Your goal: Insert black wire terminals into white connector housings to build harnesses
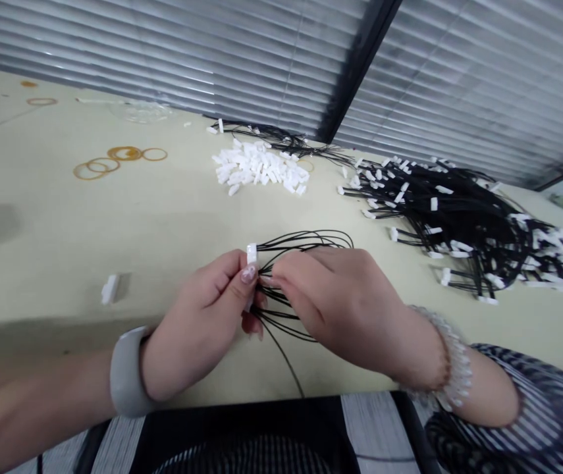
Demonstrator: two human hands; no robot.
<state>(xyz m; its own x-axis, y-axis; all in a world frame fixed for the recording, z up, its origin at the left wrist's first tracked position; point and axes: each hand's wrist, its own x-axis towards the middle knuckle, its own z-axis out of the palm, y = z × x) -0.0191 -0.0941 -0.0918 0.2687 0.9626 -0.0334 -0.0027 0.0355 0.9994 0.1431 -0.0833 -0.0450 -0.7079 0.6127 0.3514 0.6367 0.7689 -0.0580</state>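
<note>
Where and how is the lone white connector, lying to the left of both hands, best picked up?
Probably by its middle, from above, with a light pinch across its narrow width. The connector is a slim, elongated block lying on the table, its upper surface unobstructed and its length running obliquely.

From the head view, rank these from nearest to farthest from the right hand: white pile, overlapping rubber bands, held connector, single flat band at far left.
Nearest to the right hand:
1. Held connector, at the left hand's fingers
2. White pile, beyond the hands
3. Overlapping rubber bands, left of the pile
4. Single flat band, upper left
</note>
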